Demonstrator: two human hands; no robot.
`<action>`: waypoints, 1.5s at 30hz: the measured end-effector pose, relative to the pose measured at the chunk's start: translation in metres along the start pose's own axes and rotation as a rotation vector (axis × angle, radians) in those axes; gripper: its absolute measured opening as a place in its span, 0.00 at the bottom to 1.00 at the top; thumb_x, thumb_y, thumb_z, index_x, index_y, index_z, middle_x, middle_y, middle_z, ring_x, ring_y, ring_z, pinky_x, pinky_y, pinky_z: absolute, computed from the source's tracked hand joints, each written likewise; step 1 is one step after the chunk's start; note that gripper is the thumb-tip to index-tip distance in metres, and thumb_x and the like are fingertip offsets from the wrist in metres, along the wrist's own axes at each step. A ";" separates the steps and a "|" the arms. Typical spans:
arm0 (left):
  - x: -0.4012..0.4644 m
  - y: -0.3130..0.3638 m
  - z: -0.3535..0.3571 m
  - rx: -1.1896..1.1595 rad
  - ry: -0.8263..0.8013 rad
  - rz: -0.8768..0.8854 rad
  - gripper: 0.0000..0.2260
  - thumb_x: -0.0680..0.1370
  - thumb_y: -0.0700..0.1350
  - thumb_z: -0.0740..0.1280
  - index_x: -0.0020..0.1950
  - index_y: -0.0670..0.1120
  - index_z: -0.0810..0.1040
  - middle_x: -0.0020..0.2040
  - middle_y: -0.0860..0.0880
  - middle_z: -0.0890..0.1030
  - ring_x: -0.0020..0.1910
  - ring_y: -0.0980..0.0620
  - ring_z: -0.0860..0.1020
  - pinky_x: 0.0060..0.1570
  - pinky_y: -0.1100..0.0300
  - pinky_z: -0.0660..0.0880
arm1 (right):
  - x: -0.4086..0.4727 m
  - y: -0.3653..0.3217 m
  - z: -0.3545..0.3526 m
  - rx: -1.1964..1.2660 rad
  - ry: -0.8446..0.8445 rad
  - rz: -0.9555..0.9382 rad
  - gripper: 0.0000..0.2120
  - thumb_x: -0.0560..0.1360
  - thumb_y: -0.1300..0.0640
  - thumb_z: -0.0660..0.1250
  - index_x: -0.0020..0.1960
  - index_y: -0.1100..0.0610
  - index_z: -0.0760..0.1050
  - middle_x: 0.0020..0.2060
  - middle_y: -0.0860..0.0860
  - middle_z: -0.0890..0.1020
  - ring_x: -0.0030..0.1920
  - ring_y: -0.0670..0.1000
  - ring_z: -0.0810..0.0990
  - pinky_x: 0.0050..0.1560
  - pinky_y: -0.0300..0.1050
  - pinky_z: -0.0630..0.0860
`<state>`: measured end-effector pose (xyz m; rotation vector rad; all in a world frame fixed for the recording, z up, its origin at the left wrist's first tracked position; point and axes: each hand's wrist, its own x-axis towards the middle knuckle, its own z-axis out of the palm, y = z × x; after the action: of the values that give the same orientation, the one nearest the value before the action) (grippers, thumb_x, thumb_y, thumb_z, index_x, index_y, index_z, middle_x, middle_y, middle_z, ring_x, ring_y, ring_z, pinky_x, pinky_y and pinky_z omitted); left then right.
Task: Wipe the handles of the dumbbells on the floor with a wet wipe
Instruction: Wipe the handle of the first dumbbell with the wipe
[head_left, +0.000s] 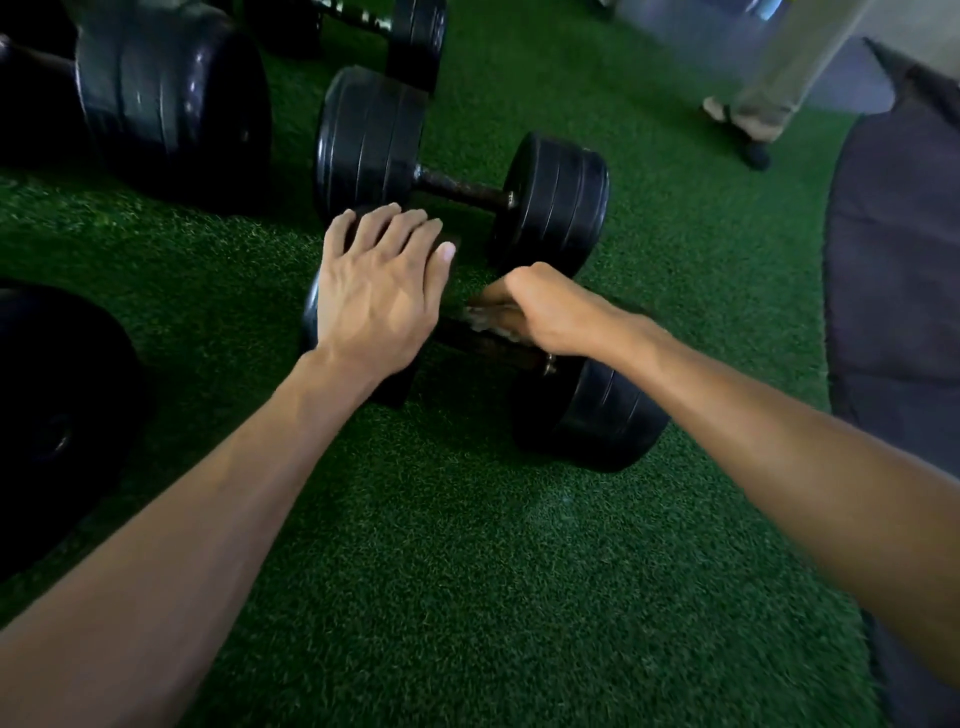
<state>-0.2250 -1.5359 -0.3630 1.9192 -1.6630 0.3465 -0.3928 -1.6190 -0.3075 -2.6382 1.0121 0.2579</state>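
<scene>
Right hand (545, 317) fingers clamp a wet wipe (480, 318) around the dumbbell handle (467, 340); left hand (379, 296) lies flat, fingers apart, on its end weight (310, 317).

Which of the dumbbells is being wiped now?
The nearest dumbbell: left hand rests on its end, right hand wraps its handle.

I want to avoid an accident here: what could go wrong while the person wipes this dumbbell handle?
The near dumbbell has round weights and may roll on the turf if the left hand loosens. The right hand, wiping the handle with a wipe, could then get pinched against the second dumbbell close behind.
</scene>
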 end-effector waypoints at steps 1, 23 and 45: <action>-0.007 0.000 -0.003 0.011 0.013 -0.001 0.21 0.86 0.54 0.50 0.68 0.47 0.77 0.67 0.49 0.78 0.71 0.47 0.72 0.71 0.45 0.63 | 0.004 -0.002 0.005 -0.006 0.002 -0.010 0.06 0.78 0.60 0.67 0.51 0.54 0.82 0.40 0.51 0.85 0.40 0.50 0.84 0.43 0.53 0.82; -0.056 0.001 -0.055 0.003 -0.170 0.042 0.22 0.84 0.55 0.51 0.69 0.48 0.76 0.68 0.49 0.77 0.70 0.47 0.72 0.72 0.44 0.61 | -0.006 -0.025 0.012 0.027 -0.377 -0.040 0.12 0.77 0.65 0.64 0.55 0.58 0.84 0.40 0.48 0.84 0.40 0.47 0.80 0.45 0.46 0.78; -0.130 0.022 -0.107 0.005 -0.078 -0.100 0.14 0.84 0.53 0.57 0.60 0.50 0.79 0.58 0.50 0.79 0.58 0.45 0.75 0.62 0.47 0.64 | -0.030 -0.063 0.039 0.093 -0.512 -0.048 0.12 0.78 0.63 0.64 0.54 0.53 0.84 0.42 0.45 0.86 0.44 0.46 0.84 0.48 0.46 0.80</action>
<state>-0.2529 -1.3698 -0.3416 2.0346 -1.6088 0.2402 -0.3745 -1.5426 -0.3224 -2.3234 0.7631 0.8037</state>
